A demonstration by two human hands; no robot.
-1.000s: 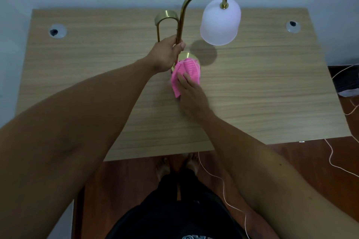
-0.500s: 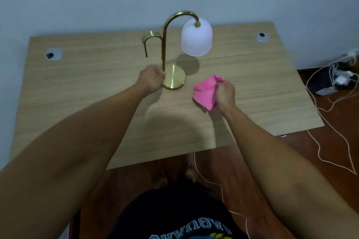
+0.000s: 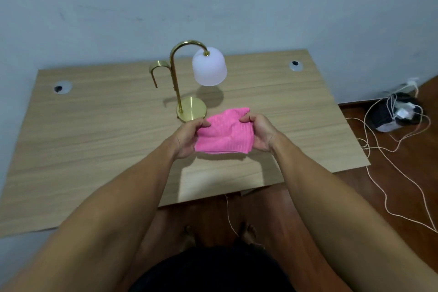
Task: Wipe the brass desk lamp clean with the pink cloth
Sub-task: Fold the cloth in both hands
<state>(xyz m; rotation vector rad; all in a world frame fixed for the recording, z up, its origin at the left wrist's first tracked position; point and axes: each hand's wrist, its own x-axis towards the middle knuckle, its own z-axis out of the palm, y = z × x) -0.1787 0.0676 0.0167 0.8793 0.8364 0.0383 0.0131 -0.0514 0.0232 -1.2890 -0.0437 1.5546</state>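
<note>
Above the near half of the tabletop [image 3: 94, 130], both hands now hold the pink cloth [image 3: 225, 133] between them, and that is the change: the left hand [image 3: 187, 137] has let go of the brass desk lamp [image 3: 187, 92] and come across to take the cloth's left edge, while the right hand [image 3: 258, 133] keeps the right edge. On each side the fingers are clamped on the cloth, thumbs on top and the other fingers tucked beneath, so the fabric is stretched flat and lifted off the wood, its shadow lying just below it.

A second ago the left hand gripped the lamp's stem and the right pressed the cloth onto the round base. Half a second ago the left hand was still at the foot of the stem, and the right had pulled the bunched cloth away to the right of the base. Now nobody touches the lamp. It stands upright on its base behind the hands, near the middle of the tabletop, with the white shade [image 3: 209, 69] hanging from the curved arm and the smaller brass hook beside the stem.

Judging by this, wiping of the base has paused, and the person seems to be spreading or refolding the cloth to get a fresh face before going back to the lamp. The stem, arm and shade probably remain to be wiped. With no hand steadying it, the lamp would likely need holding again before firm rubbing.
</note>
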